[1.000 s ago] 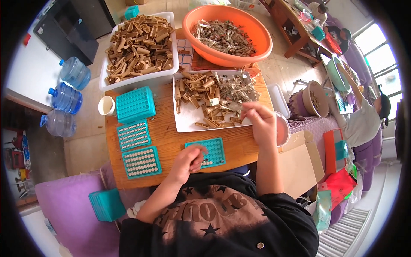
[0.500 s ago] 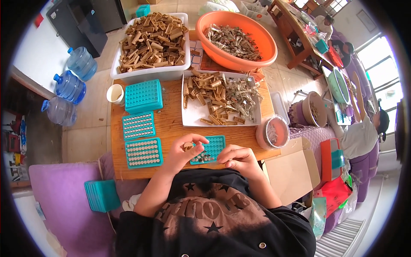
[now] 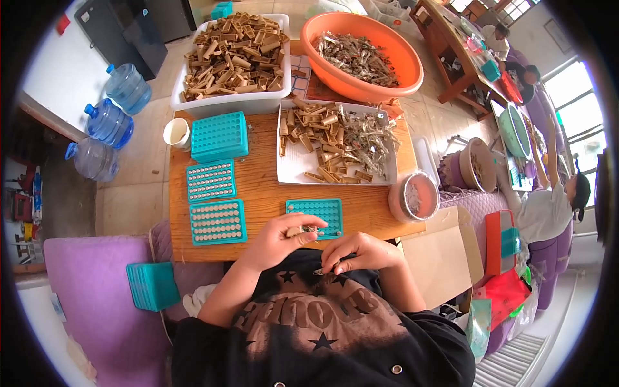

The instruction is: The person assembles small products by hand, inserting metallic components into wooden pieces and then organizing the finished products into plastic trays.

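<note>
My left hand is curled around a tan plastic casing, with small metallic bits showing by the fingertips. To its right, my right hand pinches a small dark piece, too small to name, low over my black shirt. Just beyond both hands a teal tray with round holes lies on the table, partly hidden by the left hand; a few small parts sit in its near holes. At the left lie a teal tray of pale round pieces and a teal tray of silver-tipped pieces.
A white box holds tan casings and clear-and-metal parts. Behind it stand a white bin of casings and an orange basin. Stacked teal trays, a paper cup and a pink tub flank the work area. Other people sit at right.
My right hand has drawn back toward my body, off the teal tray, with a small piece in its fingertips. The left hand has shifted slightly nearer me and right, uncovering more tray.
</note>
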The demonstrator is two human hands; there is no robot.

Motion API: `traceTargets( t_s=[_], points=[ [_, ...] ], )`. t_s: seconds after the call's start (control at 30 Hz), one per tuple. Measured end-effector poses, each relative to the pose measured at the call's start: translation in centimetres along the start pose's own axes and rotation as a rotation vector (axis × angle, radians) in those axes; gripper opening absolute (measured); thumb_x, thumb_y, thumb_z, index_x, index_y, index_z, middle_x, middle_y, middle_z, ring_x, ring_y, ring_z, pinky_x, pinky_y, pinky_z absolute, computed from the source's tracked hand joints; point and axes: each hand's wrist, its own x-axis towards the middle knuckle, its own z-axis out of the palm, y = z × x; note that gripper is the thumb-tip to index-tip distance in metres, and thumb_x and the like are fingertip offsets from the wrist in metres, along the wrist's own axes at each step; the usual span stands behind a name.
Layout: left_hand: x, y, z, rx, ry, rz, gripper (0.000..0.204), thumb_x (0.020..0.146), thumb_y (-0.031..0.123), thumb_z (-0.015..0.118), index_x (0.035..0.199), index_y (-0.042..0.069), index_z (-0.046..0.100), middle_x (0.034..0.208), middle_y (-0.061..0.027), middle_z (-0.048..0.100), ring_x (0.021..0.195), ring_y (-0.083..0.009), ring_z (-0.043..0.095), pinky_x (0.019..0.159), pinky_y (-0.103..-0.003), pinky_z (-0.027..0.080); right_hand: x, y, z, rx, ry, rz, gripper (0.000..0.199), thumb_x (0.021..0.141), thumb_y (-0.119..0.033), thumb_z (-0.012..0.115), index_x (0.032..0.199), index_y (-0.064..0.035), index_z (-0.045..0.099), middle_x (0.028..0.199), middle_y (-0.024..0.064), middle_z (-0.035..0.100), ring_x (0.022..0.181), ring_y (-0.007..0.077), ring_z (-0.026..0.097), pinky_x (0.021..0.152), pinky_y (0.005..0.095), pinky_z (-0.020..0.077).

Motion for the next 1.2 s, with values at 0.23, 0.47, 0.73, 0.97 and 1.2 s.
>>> traceTargets(
  t_s=[0.23,0.47,0.73,0.97,1.2],
  points=[
    [0.1,0.1,1.7,-0.054,0.021,0.134,0.032,0.087,0.009,0.061,0.119,0.009,0.060,0.101,-0.0029,0.043,0.088,-0.0125,0.044,0.078,-0.024,0.039,1.1,-0.1,1.9,0.369,0.487,-0.184,0.024,0.087,-0.006,0.061,0.108,-0.0004,0.049,0.105,0.0065,0.055,0.100,0.0160,0.057,0.084,0.0315,0.0473],
    [-0.4,0.0,1.8,-0.197,0.106,0.085,0.030,0.084,0.008,0.065,0.113,0.006,0.063,0.103,-0.0026,0.053,0.074,-0.0073,0.044,0.068,-0.020,0.039,1.9,-0.9,2.5,0.424,0.564,-0.125,0.022,0.085,-0.001,0.062,0.105,-0.0002,0.052,0.096,0.0045,0.058,0.091,0.0123,0.058,0.078,0.0253,0.0487],
    [-0.6,0.2,1.9,-0.340,0.248,-0.113,0.019,0.082,0.008,0.068,0.100,0.003,0.066,0.086,-0.0009,0.062,0.066,-0.0036,0.043,0.060,-0.017,0.036,2.2,-1.9,2.9,-0.387,0.744,-0.121,0.019,0.075,0.006,0.068,0.090,0.0009,0.059,0.088,0.0045,0.062,0.078,0.0087,0.060,0.069,0.0211,0.0483],
    [-0.4,-1.1,1.9,-1.068,0.104,0.021,0.027,0.089,0.016,0.059,0.112,0.005,0.052,0.097,-0.0037,0.049,0.076,-0.0051,0.044,0.061,-0.022,0.034,2.8,-1.0,3.6,-0.005,0.827,-0.114,0.016,0.080,0.004,0.064,0.094,0.0023,0.056,0.084,0.0049,0.063,0.075,0.0095,0.061,0.065,0.0208,0.0488],
    [-1.0,-1.6,1.6,-0.633,0.180,-0.007,0.032,0.089,0.012,0.056,0.120,0.004,0.049,0.114,-0.0057,0.043,0.097,-0.0122,0.047,0.080,-0.029,0.042,4.1,-1.0,4.1,0.254,0.760,-0.127,0.010,0.087,-0.002,0.059,0.094,0.0024,0.054,0.091,0.0052,0.058,0.085,0.0106,0.057,0.078,0.0240,0.0468]
  ],
)
